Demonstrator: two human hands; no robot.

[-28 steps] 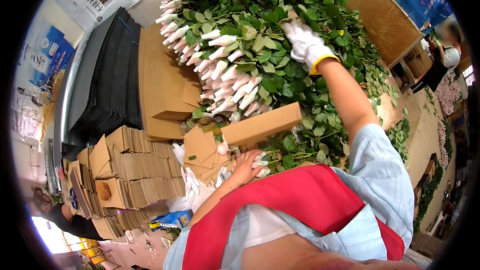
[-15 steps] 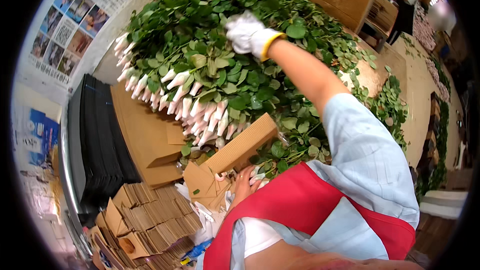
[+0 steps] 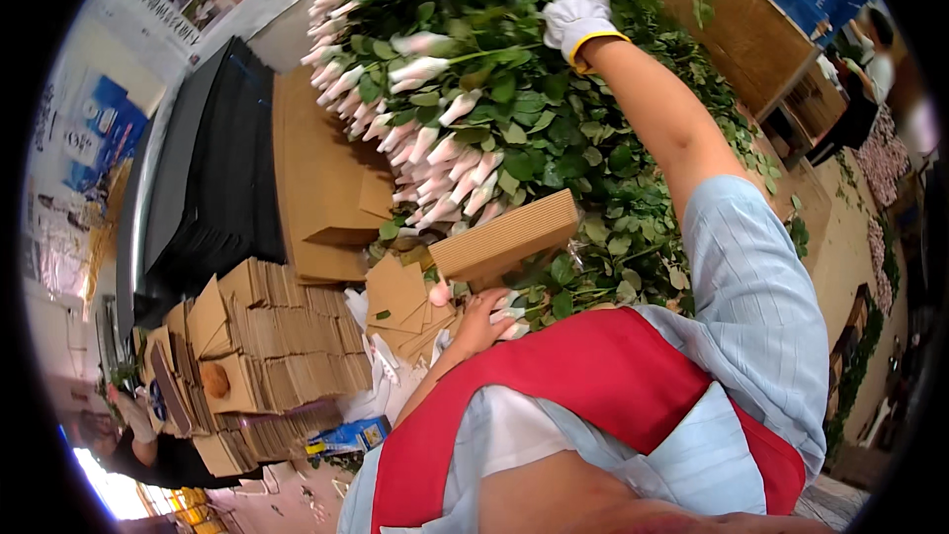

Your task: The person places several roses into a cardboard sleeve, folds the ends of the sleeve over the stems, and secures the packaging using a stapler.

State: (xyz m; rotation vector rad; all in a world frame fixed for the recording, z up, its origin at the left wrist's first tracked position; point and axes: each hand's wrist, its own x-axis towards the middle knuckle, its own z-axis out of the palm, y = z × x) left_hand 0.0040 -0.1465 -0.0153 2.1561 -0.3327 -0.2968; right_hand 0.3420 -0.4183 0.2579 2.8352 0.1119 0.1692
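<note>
A big heap of leafy green roses (image 3: 554, 138) lies ahead, its white-sleeved buds (image 3: 435, 178) pointing left. My right hand (image 3: 581, 22), in a white glove with a yellow cuff, reaches to the heap's far side. Its fingers close around a rose stem among the leaves. Left of the glove, a sleeved rose (image 3: 420, 71) lies on top, and one just above it is blurred. Close to my body, my bare left hand (image 3: 480, 322) holds several sleeved roses (image 3: 511, 314), its fingers partly hidden. A corrugated cardboard piece (image 3: 506, 235) stands just beyond that hand.
Stacked folded cardboard (image 3: 297, 346) fills the near left, with a blue box (image 3: 351, 435) below it. Behind stand black sheets (image 3: 213, 178). Loose cardboard pieces (image 3: 403, 297) lie beside my left hand. A wooden board (image 3: 712, 20) borders the far right; another person (image 3: 870, 69) is beyond.
My right hand has reached farther away over the heap, and a sleeved rose near it is now blurred with motion. The view has shifted; my left hand stays by the cardboard piece.
</note>
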